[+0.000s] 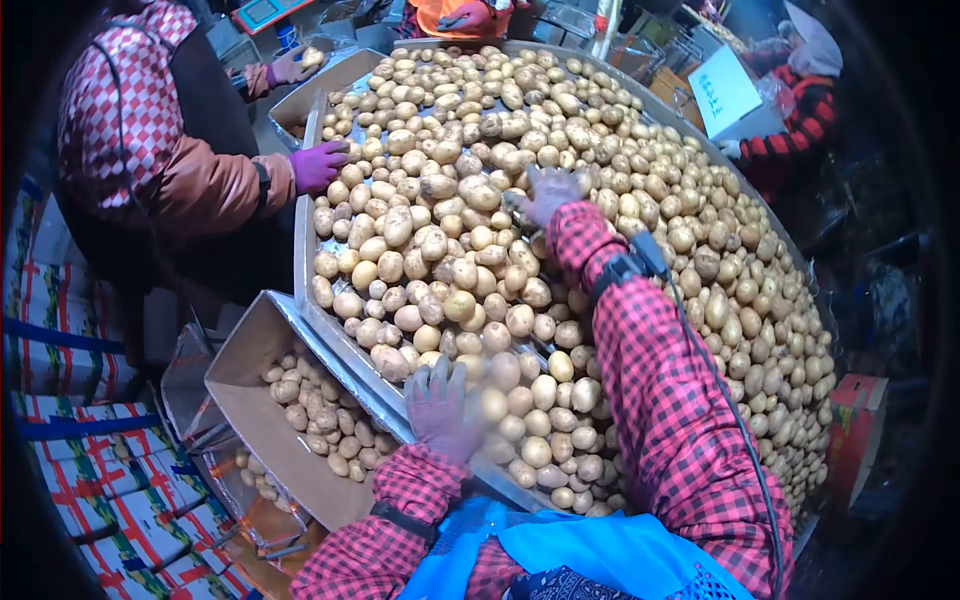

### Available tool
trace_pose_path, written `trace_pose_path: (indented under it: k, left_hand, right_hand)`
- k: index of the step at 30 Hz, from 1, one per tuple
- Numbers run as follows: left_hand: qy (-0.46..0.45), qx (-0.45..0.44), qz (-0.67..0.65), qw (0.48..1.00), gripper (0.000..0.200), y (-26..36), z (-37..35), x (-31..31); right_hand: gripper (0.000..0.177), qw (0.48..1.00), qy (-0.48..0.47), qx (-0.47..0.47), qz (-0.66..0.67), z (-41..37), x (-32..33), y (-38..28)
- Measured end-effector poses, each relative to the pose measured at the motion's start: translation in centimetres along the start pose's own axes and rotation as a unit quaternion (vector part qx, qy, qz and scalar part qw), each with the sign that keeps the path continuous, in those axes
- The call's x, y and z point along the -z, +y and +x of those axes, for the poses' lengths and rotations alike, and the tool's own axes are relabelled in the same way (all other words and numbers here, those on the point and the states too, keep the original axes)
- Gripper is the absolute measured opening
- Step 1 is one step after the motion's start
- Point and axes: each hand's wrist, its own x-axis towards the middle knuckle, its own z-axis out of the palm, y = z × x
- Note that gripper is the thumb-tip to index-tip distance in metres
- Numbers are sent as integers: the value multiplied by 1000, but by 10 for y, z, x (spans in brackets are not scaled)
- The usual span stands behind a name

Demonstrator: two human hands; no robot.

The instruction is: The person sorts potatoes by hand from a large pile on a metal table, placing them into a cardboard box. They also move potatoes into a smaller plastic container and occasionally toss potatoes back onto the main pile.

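Left hand [440, 405] is lying open, fingers apart, on potatoes [400, 225] at the table rim [303, 255], just beside the box [245, 410]. Right hand [552, 193] is resting spread mid-table. Potatoes are crowding both hands. The writing on the sign [722, 90] is showing too small to read.

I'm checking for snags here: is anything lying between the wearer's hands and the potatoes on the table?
Nothing visible does. The gloved left hand rests straight on the potatoes by the near table rim. The right hand lies on potatoes farther in, with no other thing between.
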Motion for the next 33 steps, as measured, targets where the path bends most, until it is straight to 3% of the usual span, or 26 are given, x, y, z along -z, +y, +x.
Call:
trace_pose_path:
  k: [1,2,3,5,7,8,11,13,15,17,18,20,21,22,23,25,26,27,28,29,30,32,33]
  left_hand:
    - [8,7,-4,1000,41,1,0,0]
    - [7,10,-7,1000,41,2,1,2]
    - [4,12,-8,1000,41,4,2,3]
    - [-2,17,-3,1000,40,3,2,3]
    - [4,8,4,1000,40,1,0,-1]
    - [-3,-5,4,1000,40,1,-1,-2]
    - [9,-17,13,1000,39,-2,2,-5]
    - [47,-13,6,999,39,-1,0,-7]
    - [53,-9,-2,999,39,2,-1,-3]
    - [48,-7,-2,999,39,1,1,-3]
    - [56,-8,-5,998,38,0,0,-3]
    - [72,-6,-7,997,38,-4,-2,-8]
    - [78,-12,-3,997,37,-4,-4,-9]
    - [82,-10,0,997,34,-1,-3,-6]
    - [86,-13,-2,996,34,-1,-3,-4]
    - [131,-33,-81,988,33,-4,-6,-3]
    - [73,-20,-130,989,31,-16,-6,-4]
    - [76,-22,-129,989,31,-21,-9,-10]
    - [65,119,-345,929,32,-24,-11,-19]
    - [47,252,-539,803,33,-23,-13,-24]
    - [29,345,-694,632,38,12,-14,23]
    - [-18,221,-766,603,43,7,-48,18]
    - [-22,205,-800,563,41,7,-56,26]
  right_hand:
    - [77,990,108,77,54,-2,-23,-9]
    - [73,986,92,128,57,-24,-8,-36]
    - [66,958,107,243,113,-44,-3,-59]
    - [74,908,145,358,161,-58,-36,-103]
    - [75,926,94,342,132,-58,-49,-150]
    - [75,951,37,291,99,-52,-51,-169]
    - [50,968,7,235,85,-47,-41,-178]
    - [33,959,28,242,143,-18,-79,-177]
    - [33,961,-10,207,185,-28,-67,-157]
    - [31,898,119,366,215,-54,-61,-129]
    - [33,861,208,381,265,-67,-64,-121]
    - [38,789,111,317,514,-105,-53,-98]
    - [38,760,-23,181,624,-138,-32,-91]
    - [39,753,57,222,616,-154,-40,-80]
    - [41,743,76,189,638,-171,-53,-72]
    - [43,710,-22,111,695,-214,-48,-60]
    - [43,728,-23,113,676,-235,-40,-57]
    - [44,746,-23,118,655,-253,-38,-54]
    - [43,757,-7,118,642,-265,-52,-55]
    - [47,788,9,188,586,-284,-45,-55]
    - [51,809,33,255,529,-303,-38,-56]
    - [59,803,18,350,482,-320,-37,-62]
    - [63,806,11,408,429,-324,-30,-63]
